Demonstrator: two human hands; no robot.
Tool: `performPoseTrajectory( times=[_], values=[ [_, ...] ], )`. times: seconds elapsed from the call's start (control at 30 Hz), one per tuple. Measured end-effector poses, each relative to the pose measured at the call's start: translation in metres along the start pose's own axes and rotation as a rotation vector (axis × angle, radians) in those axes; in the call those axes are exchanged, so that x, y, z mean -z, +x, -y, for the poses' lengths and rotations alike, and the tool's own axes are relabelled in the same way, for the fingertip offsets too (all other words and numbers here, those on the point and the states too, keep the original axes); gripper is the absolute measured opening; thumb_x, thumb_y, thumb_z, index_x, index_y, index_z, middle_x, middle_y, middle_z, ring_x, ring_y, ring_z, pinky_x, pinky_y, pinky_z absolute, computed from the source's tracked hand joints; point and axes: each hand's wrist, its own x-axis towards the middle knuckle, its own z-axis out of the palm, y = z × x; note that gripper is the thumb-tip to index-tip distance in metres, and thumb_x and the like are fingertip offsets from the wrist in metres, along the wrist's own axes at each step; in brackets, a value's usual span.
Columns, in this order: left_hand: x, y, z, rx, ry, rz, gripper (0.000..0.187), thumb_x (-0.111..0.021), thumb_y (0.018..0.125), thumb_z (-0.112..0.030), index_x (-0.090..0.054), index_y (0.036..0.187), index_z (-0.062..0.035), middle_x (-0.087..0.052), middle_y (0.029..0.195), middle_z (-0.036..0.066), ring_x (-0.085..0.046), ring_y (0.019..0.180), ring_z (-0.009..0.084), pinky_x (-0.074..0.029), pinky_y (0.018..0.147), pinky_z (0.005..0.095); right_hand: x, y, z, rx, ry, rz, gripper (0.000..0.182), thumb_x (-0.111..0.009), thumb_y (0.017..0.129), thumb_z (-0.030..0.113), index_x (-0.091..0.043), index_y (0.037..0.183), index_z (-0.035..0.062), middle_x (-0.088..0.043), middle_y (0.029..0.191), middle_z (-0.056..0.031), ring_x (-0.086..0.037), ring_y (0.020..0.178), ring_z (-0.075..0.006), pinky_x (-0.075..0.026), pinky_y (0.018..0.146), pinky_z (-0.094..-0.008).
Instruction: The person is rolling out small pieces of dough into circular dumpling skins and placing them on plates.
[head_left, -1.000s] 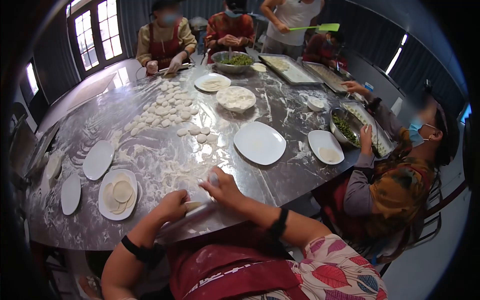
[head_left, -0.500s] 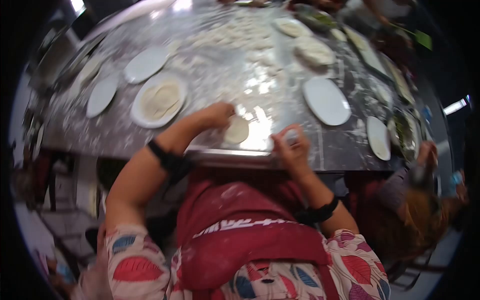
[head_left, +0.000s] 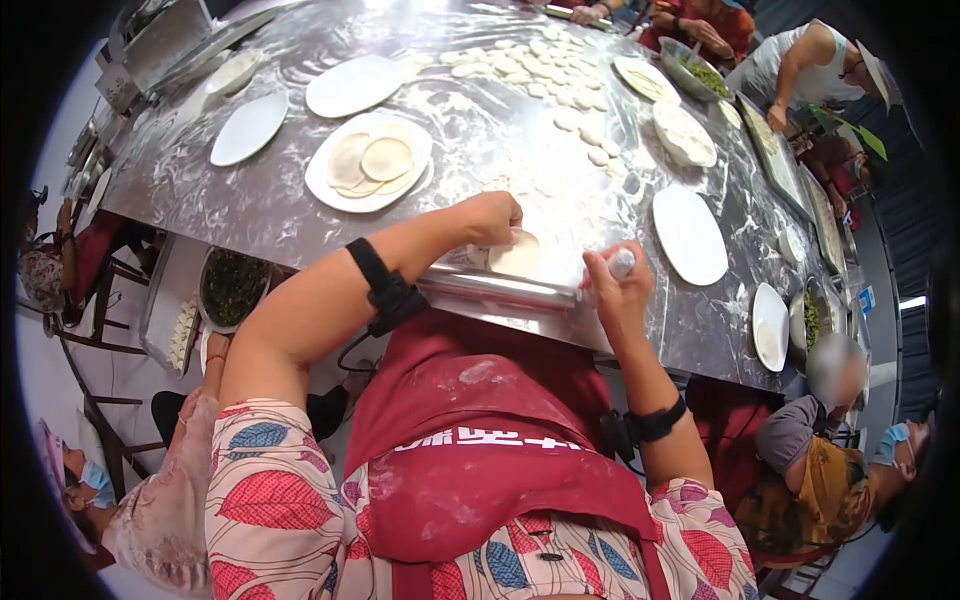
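Observation:
A thin round dough wrapper [head_left: 517, 254] lies on the floured metal table near its front edge. The fingers of my left hand [head_left: 492, 218] are closed at the wrapper's upper left edge, fingertips partly hidden. To the right, my right hand [head_left: 620, 285] is wrapped round a floury rolling pin [head_left: 622, 263]; its pale end shows above the fingers and the rest is mostly hidden. The pin is apart from the wrapper. Several rolled wrappers [head_left: 387, 159] lie overlapping on a white oval plate [head_left: 322, 192] beyond my left forearm.
White plates [head_left: 350, 86] [head_left: 690, 235] stand left and right. Many small dough pieces [head_left: 540, 70] lie at the far side. Bowls of green filling [head_left: 812, 318] stand by people on the right. A metal edge strip [head_left: 500, 287] runs before me.
The view has turned and become sharper, shifting the tabletop in frame. My left hand stays at the wrapper's edge, and my right hand still holds the rolling pin to its right.

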Motion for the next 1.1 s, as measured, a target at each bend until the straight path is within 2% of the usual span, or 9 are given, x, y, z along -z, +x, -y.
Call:
performPoseTrajectory(
  times=[0.1, 0.27, 0.33, 0.47, 0.57, 0.67, 0.73, 0.83, 1.1],
  values=[
    [-0.002, 0.012, 0.003, -0.049, 0.262, 0.048, 0.027, -0.061, 0.073, -0.024, -0.068, 0.085, -0.0011, -0.065, 0.081, 0.020, -0.063, 0.075, 0.0331, -0.048, 0.067, 0.0401, -0.015, 0.044, -0.014, 0.093, -0.066, -0.017, 0.021, -0.068, 0.079, 0.009, -0.047, 0.076, 0.0063, -0.049, 0.056, 0.0006, -0.047, 0.047, -0.0064, -0.038, 0.043, -0.0230],
    [-0.004, 0.010, -0.019, 0.013, 0.036, 0.089, 0.028, -0.059, 0.075, -0.024, -0.067, 0.090, -0.0016, -0.065, 0.085, 0.021, -0.063, 0.080, 0.0333, -0.048, 0.074, 0.0403, -0.018, 0.064, -0.034, 0.279, -0.200, -0.059, 0.023, -0.070, 0.078, 0.012, -0.048, 0.076, 0.0036, -0.054, 0.056, -0.0048, -0.053, 0.050, -0.0111, -0.043, 0.048, -0.0262],
    [-0.010, 0.011, -0.008, -0.139, 0.189, 0.057, 0.027, -0.063, 0.073, -0.021, -0.064, 0.087, 0.0020, -0.063, 0.075, 0.019, -0.060, 0.069, 0.0234, -0.047, 0.065, 0.0370, -0.003, 0.030, -0.007, 0.089, -0.129, -0.001, 0.023, -0.069, 0.078, 0.014, -0.048, 0.078, 0.0039, -0.055, 0.057, -0.0053, -0.053, 0.051, -0.0110, -0.043, 0.048, -0.0266],
    [-0.008, -0.001, -0.001, -0.051, -0.047, 0.038, 0.021, -0.061, 0.072, -0.012, -0.061, 0.088, 0.0016, -0.064, 0.080, 0.018, -0.061, 0.074, 0.0250, -0.047, 0.070, 0.0348, 0.013, -0.023, 0.004, 0.009, -0.047, 0.063, 0.027, -0.070, 0.080, 0.019, -0.048, 0.079, 0.0031, -0.057, 0.057, -0.0074, -0.055, 0.051, -0.0102, -0.044, 0.047, -0.0268],
    [-0.008, -0.011, -0.003, -0.074, -0.054, 0.118, 0.025, -0.057, 0.073, -0.014, -0.062, 0.093, 0.0005, -0.063, 0.087, 0.024, -0.061, 0.086, 0.0364, -0.047, 0.076, 0.0404, 0.007, 0.005, 0.002, 0.078, -0.139, 0.015, 0.029, -0.071, 0.079, 0.020, -0.047, 0.079, 0.0034, -0.055, 0.056, -0.0099, -0.056, 0.050, -0.0167, -0.044, 0.048, -0.0307],
    [-0.008, -0.007, -0.010, -0.081, 0.094, -0.003, 0.024, -0.054, 0.075, -0.015, -0.062, 0.091, 0.0008, -0.063, 0.087, 0.023, -0.061, 0.085, 0.0362, -0.047, 0.076, 0.0405, -0.014, 0.055, -0.030, 0.158, -0.187, -0.053, 0.032, -0.072, 0.077, 0.019, -0.045, 0.082, 0.0026, -0.051, 0.060, -0.0162, -0.053, 0.053, -0.0319, -0.043, 0.051, -0.0385],
    [-0.012, 0.002, -0.007, -0.051, 0.177, -0.036, 0.026, -0.054, 0.075, -0.020, -0.065, 0.087, 0.0003, -0.064, 0.085, 0.022, -0.062, 0.082, 0.0357, -0.047, 0.074, 0.0418, -0.023, 0.067, -0.046, 0.285, -0.140, -0.114, 0.031, -0.072, 0.076, 0.017, -0.046, 0.082, 0.0029, -0.052, 0.058, -0.0120, -0.051, 0.049, -0.0250, -0.042, 0.048, -0.0355],
    [-0.017, -0.003, -0.006, 0.015, 0.255, -0.007, 0.030, -0.062, 0.067, -0.024, -0.067, 0.087, -0.0023, -0.065, 0.085, 0.020, -0.063, 0.082, 0.0333, -0.048, 0.070, 0.0424, -0.006, 0.026, -0.018, 0.065, -0.093, -0.001, 0.019, -0.068, 0.078, 0.008, -0.049, 0.079, 0.0035, -0.052, 0.056, -0.0022, -0.048, 0.048, -0.0099, -0.039, 0.043, -0.0266],
    [-0.023, -0.030, 0.007, -0.156, -0.290, -0.188, 0.027, -0.063, 0.071, -0.018, -0.059, 0.092, -0.0026, -0.062, 0.083, 0.014, -0.060, 0.076, 0.0243, -0.046, 0.064, 0.0360, 0.002, -0.032, 0.007, -0.013, 0.007, 0.007, 0.017, -0.064, 0.082, 0.001, -0.047, 0.083, 0.0031, -0.055, 0.069, -0.0056, -0.055, 0.055, -0.0103, -0.047, 0.050, -0.0227]
  ],
)
